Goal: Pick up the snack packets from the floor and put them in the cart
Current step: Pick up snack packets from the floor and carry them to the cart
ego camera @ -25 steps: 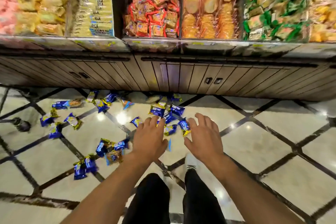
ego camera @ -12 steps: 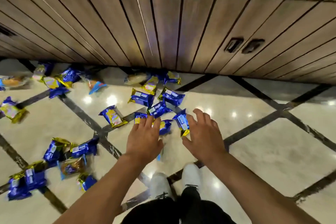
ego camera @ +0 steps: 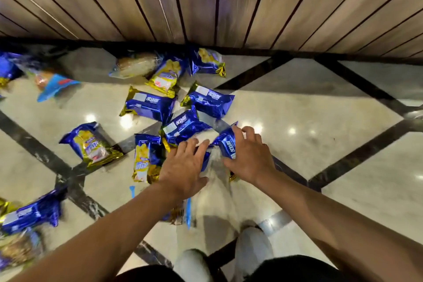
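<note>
Since half a second ago we have dropped lower and closer: the cabinet (ego camera: 206, 0) now fills the top of the view, and both our hands have come down onto the packets that were just ahead of them.

Taking the cabinet's dark base strip as our marker, and going left to right: far left, well out from it, a blue packet (ego camera: 32, 213) lies on the floor (ego camera: 320, 110), blurred. Nearer the strip sits a blue-and-gold packet (ego camera: 91, 144). Close against the strip lies a clear wrapped bun (ego camera: 135, 66), with a yellow packet (ego camera: 166, 76) touching it. Farther out from the strip, our left hand (ego camera: 183, 167) lies with fingers straight and slightly apart, pressing on a packet (ego camera: 146, 158) and the pile beside it; we cannot tell whether it grips anything. Just right of it, our right hand (ego camera: 247, 155) curls its fingers and thumb round a tilted blue packet (ego camera: 226, 142). No cart shows here; all the packets are on the floor.
</note>
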`<state>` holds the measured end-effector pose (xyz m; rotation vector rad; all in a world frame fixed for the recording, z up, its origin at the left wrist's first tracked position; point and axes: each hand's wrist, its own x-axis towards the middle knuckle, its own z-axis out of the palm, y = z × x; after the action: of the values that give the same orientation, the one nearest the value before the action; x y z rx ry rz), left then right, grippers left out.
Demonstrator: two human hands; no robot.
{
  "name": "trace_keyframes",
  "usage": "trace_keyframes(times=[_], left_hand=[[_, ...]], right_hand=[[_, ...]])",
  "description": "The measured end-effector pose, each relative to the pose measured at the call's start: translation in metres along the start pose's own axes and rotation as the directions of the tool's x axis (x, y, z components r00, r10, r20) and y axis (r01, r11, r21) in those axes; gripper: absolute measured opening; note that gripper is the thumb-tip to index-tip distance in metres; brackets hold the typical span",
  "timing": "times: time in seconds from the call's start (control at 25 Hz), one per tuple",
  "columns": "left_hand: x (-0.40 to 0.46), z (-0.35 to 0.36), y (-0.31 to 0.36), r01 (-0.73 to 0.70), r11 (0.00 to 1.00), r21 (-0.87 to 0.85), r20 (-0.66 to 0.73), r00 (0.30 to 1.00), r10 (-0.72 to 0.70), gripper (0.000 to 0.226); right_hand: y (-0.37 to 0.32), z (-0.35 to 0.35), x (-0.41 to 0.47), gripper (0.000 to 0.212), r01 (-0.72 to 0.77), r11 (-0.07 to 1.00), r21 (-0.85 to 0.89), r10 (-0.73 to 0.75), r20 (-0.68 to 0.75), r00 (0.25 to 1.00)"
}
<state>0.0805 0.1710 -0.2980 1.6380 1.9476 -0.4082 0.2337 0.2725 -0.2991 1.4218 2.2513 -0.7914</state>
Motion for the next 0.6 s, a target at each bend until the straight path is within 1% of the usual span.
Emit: trace_keyframes(times=[0.12, 0.24, 0.32, 0.4, 0.44, 0.48, 0.52, 0.56, 0.6], left_hand=[[0.009, 0.021, -0.005, 0.061, 0.998, 0.010, -0.008, 0.998, -0.061, 0.103], [0.019, 0.032, -0.007, 0.108, 0.994, 0.008, -0.083, 0.991, -0.107, 0.097], [0.024, 0.037, -0.006, 0.153, 0.985, -0.081, -0.110, 0.981, -0.161, 0.094], [0.028, 0.039, -0.001, 0.200, 0.959, -0.202, -0.141, 0.963, -0.230, 0.091], [0.030, 0.039, 0.002, 0.224, 0.921, -0.319, -0.127, 0.953, -0.276, 0.087], [0.031, 0.034, 0.006, 0.244, 0.841, -0.482, -0.093, 0.941, -0.326, 0.081], [0.032, 0.031, 0.009, 0.258, 0.724, -0.640, -0.041, 0.929, -0.367, 0.075], [0.031, 0.026, 0.012, 0.264, 0.615, -0.743, 0.013, 0.925, -0.381, 0.070], [0.028, 0.019, 0.015, 0.256, 0.543, -0.800, 0.038, 0.924, -0.381, 0.067]], right_hand=[[0.005, 0.020, 0.013, 0.097, -0.049, 0.998, 0.049, 0.047, 0.039, 0.998], [0.005, 0.034, 0.019, 0.104, -0.066, 0.993, 0.095, 0.067, 0.001, 0.998], [0.007, 0.041, 0.021, 0.106, -0.070, 0.987, 0.148, 0.079, -0.052, 0.996], [0.009, 0.044, 0.022, 0.105, -0.083, 0.972, 0.222, 0.101, -0.068, 0.993], [0.010, 0.045, 0.024, 0.102, -0.105, 0.953, 0.283, 0.123, -0.046, 0.991], [0.011, 0.044, 0.025, 0.097, -0.134, 0.921, 0.366, 0.150, -0.015, 0.989], [0.011, 0.041, 0.026, 0.092, -0.168, 0.875, 0.455, 0.183, 0.010, 0.983], [0.011, 0.037, 0.025, 0.088, -0.196, 0.820, 0.538, 0.219, 0.021, 0.975], [0.011, 0.032, 0.023, 0.086, -0.219, 0.765, 0.606, 0.253, 0.030, 0.967]])
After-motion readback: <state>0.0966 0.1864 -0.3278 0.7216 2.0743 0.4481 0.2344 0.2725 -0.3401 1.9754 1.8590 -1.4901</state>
